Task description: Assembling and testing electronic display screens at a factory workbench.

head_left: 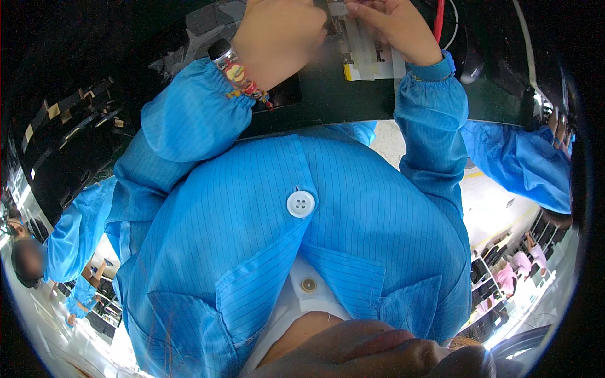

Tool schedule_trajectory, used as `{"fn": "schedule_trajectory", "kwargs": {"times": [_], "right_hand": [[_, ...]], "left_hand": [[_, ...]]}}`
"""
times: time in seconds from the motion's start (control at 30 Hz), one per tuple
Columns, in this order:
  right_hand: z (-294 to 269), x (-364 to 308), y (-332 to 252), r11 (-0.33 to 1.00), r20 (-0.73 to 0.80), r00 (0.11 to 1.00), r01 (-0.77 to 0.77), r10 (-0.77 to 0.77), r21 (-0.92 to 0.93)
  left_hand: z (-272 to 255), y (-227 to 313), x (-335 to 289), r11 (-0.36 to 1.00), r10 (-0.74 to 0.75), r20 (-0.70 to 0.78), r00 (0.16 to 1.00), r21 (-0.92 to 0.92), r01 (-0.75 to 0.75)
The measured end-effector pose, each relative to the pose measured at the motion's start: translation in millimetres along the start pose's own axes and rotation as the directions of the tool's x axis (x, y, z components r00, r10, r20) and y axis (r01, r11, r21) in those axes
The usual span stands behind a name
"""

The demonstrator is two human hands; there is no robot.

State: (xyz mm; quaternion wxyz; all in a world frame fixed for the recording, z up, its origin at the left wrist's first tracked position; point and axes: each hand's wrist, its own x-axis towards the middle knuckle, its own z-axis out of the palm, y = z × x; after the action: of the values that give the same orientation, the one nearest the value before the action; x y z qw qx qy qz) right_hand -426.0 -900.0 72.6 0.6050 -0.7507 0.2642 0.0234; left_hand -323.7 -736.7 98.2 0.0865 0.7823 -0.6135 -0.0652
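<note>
On the dark work surface lies a flat pale piece [365,53] with a yellow corner, translucent strips and small dark metallic parts along its sides. My right hand [403,28] reaches over its right side, thumb and fingertips drawn together on its upper part. Just left of the piece is my left hand [283,38], smeared by motion, its fingers curled in. Whatever those fingers hold is hidden. A beaded bracelet [238,77] and a dark round item circle the left wrist. A blue band [435,68] goes round the right wrist.
Dark work surface [315,104] ends in front of my chest. A grey translucent sheet [214,28] lies left of my left hand. A red cord [439,22] and a white cable run beside my right wrist. People in blue sleeves [517,157] sit on both sides.
</note>
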Motion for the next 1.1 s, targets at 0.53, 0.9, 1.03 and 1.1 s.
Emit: {"fn": "schedule_trajectory", "kwargs": {"times": [0.53, 0.9, 1.03, 1.1], "right_hand": [[2.2, 1.2, 7.0, 0.980, 0.083, 0.985, 0.139, -0.151, 0.142], [1.6, 6.1, 16.6, 0.976, 0.039, 0.978, 0.201, -0.205, 0.086], [2.6, 4.0, 11.3, 0.985, 0.038, 0.985, 0.164, -0.166, 0.048], [2.0, 4.1, 12.8, 0.985, 0.034, 0.986, 0.162, -0.164, 0.052]], "left_hand": [[6.2, 8.5, 3.4, 0.993, 0.097, -0.286, 0.953, 0.097, -0.072], [-1.5, 8.8, 8.7, 0.999, 0.030, -0.053, 0.998, 0.037, -0.028], [2.1, 6.1, 8.8, 0.998, 0.047, -0.078, 0.996, 0.040, -0.044], [2.0, 5.8, 10.0, 0.999, 0.037, -0.060, 0.998, 0.019, -0.035]]}}
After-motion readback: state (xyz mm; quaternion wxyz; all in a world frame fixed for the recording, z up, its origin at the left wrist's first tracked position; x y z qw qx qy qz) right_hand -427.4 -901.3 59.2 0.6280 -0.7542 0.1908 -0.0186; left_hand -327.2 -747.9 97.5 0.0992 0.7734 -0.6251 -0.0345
